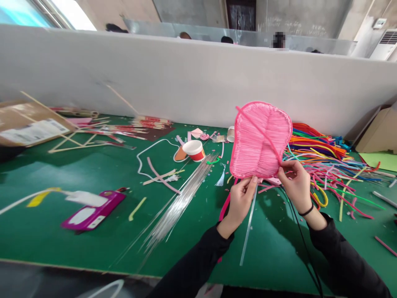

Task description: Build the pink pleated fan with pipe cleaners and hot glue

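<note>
Both hands hold up a pink pipe-cleaner panel (248,140), a rounded, petal-like piece with a ribbed fuzzy surface and a darker pink rim. My left hand (238,203) pinches its bottom edge between thumb and fingers. At the lower right corner, my right hand (296,184) is closed on the rim. From that corner a darker pink pipe cleaner (263,133) runs diagonally across the face, its tip sticking out past the upper left edge. Another pink strand (225,205) hangs behind my left wrist. A clear stick (249,227) lies on the table between my forearms.
Colourful pipe cleaners (328,153) are heaped at the right. Thin metal wires (186,194) lie left of my hands, near a paper cup (194,150). Further left are a purple device (93,211), thin wooden sticks (76,140) and a cardboard box (34,124). A white partition (155,78) stands behind.
</note>
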`<state>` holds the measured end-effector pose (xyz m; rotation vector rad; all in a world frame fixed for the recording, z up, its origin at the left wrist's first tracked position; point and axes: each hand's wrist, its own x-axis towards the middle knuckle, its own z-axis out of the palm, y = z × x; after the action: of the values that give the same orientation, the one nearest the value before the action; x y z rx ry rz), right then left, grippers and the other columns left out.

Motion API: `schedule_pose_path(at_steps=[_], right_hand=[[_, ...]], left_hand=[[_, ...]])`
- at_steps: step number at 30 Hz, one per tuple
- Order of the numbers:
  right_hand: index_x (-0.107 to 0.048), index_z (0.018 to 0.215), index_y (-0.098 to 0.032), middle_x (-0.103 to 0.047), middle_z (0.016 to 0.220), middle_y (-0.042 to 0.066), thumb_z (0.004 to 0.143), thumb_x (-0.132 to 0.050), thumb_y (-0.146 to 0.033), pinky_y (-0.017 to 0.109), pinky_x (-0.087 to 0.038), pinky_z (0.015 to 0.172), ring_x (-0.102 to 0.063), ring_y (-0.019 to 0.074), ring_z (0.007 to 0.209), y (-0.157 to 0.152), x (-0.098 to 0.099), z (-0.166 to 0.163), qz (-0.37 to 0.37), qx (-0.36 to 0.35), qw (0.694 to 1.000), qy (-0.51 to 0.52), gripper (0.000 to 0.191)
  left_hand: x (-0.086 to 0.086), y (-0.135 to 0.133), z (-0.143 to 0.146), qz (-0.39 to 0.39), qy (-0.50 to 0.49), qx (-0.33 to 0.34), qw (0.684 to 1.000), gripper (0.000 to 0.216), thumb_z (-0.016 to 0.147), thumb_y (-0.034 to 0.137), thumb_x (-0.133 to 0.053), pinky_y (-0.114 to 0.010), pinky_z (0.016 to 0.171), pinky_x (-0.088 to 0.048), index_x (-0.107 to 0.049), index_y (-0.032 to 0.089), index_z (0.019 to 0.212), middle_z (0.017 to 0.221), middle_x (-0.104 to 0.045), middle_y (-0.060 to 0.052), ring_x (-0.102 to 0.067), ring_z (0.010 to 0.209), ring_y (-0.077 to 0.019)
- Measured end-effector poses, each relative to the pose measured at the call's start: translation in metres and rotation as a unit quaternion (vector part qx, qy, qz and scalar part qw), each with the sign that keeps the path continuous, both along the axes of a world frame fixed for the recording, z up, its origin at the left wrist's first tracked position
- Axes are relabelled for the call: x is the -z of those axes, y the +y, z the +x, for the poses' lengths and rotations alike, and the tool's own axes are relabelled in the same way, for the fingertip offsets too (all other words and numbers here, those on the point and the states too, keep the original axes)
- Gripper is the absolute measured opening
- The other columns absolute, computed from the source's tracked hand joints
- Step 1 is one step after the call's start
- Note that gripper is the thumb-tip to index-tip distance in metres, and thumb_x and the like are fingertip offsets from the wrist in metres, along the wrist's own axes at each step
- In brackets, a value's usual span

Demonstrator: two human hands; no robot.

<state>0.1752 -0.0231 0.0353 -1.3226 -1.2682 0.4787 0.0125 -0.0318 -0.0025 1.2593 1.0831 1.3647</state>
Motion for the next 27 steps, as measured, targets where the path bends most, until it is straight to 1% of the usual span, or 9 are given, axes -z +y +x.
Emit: schedule_pose_path(at_steps=[7,13,16,19,22,24,27], right_hand=[[-0.067,0.086,-0.022,-0.074,0.078,0.003,0.075,-0.067,-0.031,0.030,-0.053,0.062,-0.067,0.0175,0.068,0.0001,0.0003,0.0008,-0.011,0.007,1.000,-0.011,0.014],[-0.068,0.085,-0.022,-0.074,0.078,0.003,0.076,-0.067,-0.033,0.030,-0.054,0.061,-0.068,0.0178,0.066,-0.0007,-0.0012,0.0007,-0.020,0.009,1.000,-0.009,0.014],[-0.068,0.084,-0.021,-0.074,0.078,0.004,0.075,-0.068,-0.033,0.029,-0.054,0.060,-0.068,0.0172,0.067,0.0004,-0.0008,0.0000,-0.017,0.005,1.000,0.002,0.015],[-0.067,0.093,-0.021,-0.075,0.083,0.004,0.074,-0.073,-0.036,0.028,-0.056,0.061,-0.070,0.0172,0.072,0.0028,-0.0010,-0.0004,-0.009,-0.023,0.997,0.069,0.025],[-0.066,0.100,-0.020,-0.074,0.080,0.003,0.075,-0.075,-0.047,0.028,-0.057,0.056,-0.069,0.0161,0.066,0.0044,-0.0032,-0.0007,-0.031,-0.082,0.982,0.165,0.037],[-0.068,0.093,-0.020,-0.073,0.074,0.002,0.076,-0.075,-0.054,0.027,-0.056,0.052,-0.066,0.0146,0.058,0.0042,-0.0052,-0.0012,-0.054,-0.110,0.973,0.194,0.039],[-0.067,0.079,-0.019,-0.067,0.064,-0.001,0.074,-0.078,-0.057,0.025,-0.054,0.048,-0.062,0.0130,0.052,0.0024,-0.0076,-0.0021,-0.063,-0.121,0.972,0.191,0.039]], left_hand=[[0.0004,-0.0003,-0.0001,0.000,0.001,0.003,1.000,0.050,0.089,0.060,-0.059,-0.024,0.038,-0.018,-0.048,0.020,0.059,0.049,-0.031,0.007,-0.025,0.042,-0.0076],[-0.0032,0.0007,0.0005,-0.024,-0.034,0.024,0.999,0.051,0.087,0.062,-0.062,-0.023,0.037,-0.018,-0.049,0.020,0.061,0.047,-0.028,0.008,-0.024,0.040,-0.0065],[-0.0035,0.0014,0.0004,-0.022,-0.036,0.027,0.999,0.052,0.086,0.062,-0.062,-0.022,0.037,-0.018,-0.046,0.020,0.061,0.047,-0.028,0.008,-0.024,0.040,-0.0060],[-0.0017,0.0019,-0.0003,-0.017,-0.043,0.022,0.999,0.054,0.086,0.062,-0.062,-0.021,0.037,-0.018,-0.041,0.021,0.060,0.047,-0.028,0.009,-0.024,0.040,-0.0054],[-0.0001,0.0025,-0.0010,-0.014,-0.050,0.019,0.998,0.054,0.087,0.063,-0.062,-0.021,0.037,-0.018,-0.038,0.021,0.060,0.047,-0.027,0.009,-0.024,0.040,-0.0052],[0.0002,0.0028,-0.0011,-0.011,-0.049,0.021,0.998,0.054,0.087,0.063,-0.061,-0.021,0.037,-0.018,-0.039,0.021,0.061,0.048,-0.028,0.009,-0.024,0.040,-0.0052],[-0.0001,0.0029,-0.0007,-0.005,-0.040,0.024,0.999,0.053,0.088,0.062,-0.060,-0.021,0.038,-0.020,-0.041,0.021,0.061,0.048,-0.029,0.009,-0.025,0.040,-0.0055]])
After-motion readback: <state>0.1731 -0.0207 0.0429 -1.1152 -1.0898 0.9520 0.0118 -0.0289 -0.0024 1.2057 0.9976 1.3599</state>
